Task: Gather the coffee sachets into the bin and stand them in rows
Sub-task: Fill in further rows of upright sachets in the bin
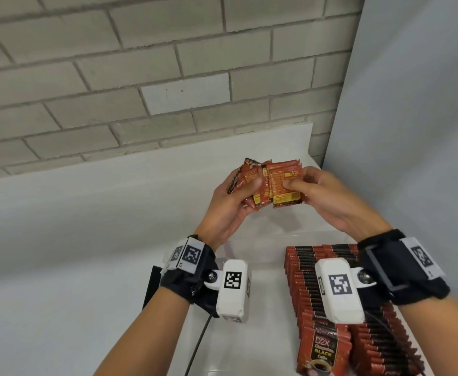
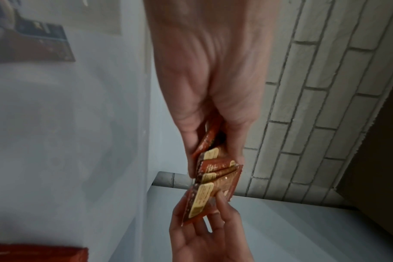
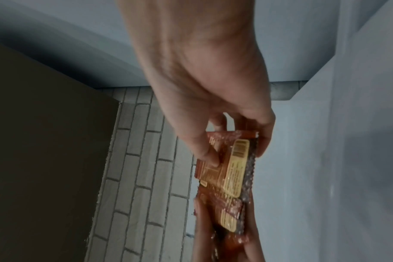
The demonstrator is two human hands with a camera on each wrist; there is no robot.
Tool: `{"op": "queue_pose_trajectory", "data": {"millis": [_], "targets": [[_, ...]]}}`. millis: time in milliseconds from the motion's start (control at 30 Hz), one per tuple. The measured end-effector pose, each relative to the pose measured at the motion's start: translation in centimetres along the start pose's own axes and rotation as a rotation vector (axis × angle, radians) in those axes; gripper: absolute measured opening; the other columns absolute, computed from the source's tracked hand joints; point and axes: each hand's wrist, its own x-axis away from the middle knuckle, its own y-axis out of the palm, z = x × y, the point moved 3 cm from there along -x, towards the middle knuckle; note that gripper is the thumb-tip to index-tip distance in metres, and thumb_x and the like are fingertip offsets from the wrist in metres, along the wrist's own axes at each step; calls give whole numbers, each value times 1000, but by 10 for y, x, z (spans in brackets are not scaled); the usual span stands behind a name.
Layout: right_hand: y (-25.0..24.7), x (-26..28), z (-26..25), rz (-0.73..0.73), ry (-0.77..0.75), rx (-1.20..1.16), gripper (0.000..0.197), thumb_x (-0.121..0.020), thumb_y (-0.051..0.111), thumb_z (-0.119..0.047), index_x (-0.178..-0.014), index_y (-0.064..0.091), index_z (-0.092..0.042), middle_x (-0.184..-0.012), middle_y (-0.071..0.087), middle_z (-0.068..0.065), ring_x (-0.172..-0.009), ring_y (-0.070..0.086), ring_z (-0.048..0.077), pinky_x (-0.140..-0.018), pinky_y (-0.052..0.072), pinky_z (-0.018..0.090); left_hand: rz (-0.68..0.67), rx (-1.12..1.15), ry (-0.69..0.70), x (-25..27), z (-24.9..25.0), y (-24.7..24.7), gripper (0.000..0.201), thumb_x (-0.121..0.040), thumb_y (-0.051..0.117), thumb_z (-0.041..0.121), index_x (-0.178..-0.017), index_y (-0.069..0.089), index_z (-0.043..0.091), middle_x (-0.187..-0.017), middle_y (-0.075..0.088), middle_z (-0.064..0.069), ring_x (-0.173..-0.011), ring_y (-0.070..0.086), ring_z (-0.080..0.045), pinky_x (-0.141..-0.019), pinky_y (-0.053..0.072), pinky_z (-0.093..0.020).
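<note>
Several loose coffee sachets point(image 1: 269, 183) sit fanned between our two hands at the centre of the head view, raised above the bin so we can square them up before they go in. Our left hand point(image 1: 229, 204) curls round the untidy, overlapping part of the bunch, thumb across the printed backs, which keeps the stack from sliding apart. Our right hand point(image 1: 328, 198) pinches the frontmost sachet between thumb and fingers; from its wrist view the thumb presses the label side while the fingers back it from behind, a grip that we judge is meant to align or peel off that one packet. At lower right of the head view, the clear bin point(image 1: 263, 256) already holds standing rows of sachets point(image 1: 303, 278), faces toward us, filling its right part; the bin's left part looks unfilled. We judge the next batch will go beside those rows, once its edges are even.
</note>
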Motion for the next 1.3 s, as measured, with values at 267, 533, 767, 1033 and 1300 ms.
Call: {"op": "queue_pose_trajectory", "data": {"millis": [267, 533, 767, 1033, 1300], "targets": [[4, 1, 1, -6, 26, -77, 28, -89, 65, -8, -114, 54, -5, -111, 68, 14, -104, 66, 27, -100, 48, 44, 5, 87, 0, -2, 0, 0, 37, -98, 51, 9, -134, 49, 4, -127, 61, -19, -113, 62, -30, -92, 53, -47], [3, 2, 0, -10, 26, -123, 17, -90, 63, -6, -105, 61, -12, -111, 68, 12, -104, 65, 24, -102, 46, 42, 18, 199, -40, -3, -2, 2, 37, -98, 49, 10, -133, 42, -1, -129, 57, -22, -112, 61, -30, -88, 56, -44], [-5, -2, -3, 66, -3, -271, 14, -91, 60, -1, -101, 60, -10, -102, 69, 7, -92, 68, 19, -98, 50, 39, -58, 199, -29, 0, 1, 4, 44, -90, 53, -5, -133, 47, -1, -122, 62, -19, -108, 63, -29, -89, 55, -39], [1, 1, 0, -83, 32, -280, 22, -89, 61, -3, -111, 60, -4, -103, 71, 12, -91, 69, 18, -87, 55, 31, -205, 67, -49, 6, -1, 10, 41, -82, 59, -6, -122, 57, 1, -115, 68, -12, -109, 64, -23, -93, 53, -31], [18, 10, -1, -200, -53, -56, 25, -85, 70, -14, -109, 68, -13, -107, 71, 3, -101, 66, 13, -83, 48, 22, -275, 48, -85, 12, -2, 14, 35, -86, 54, 2, -121, 60, 3, -114, 66, -12, -111, 61, -24, -100, 47, -35]]}}
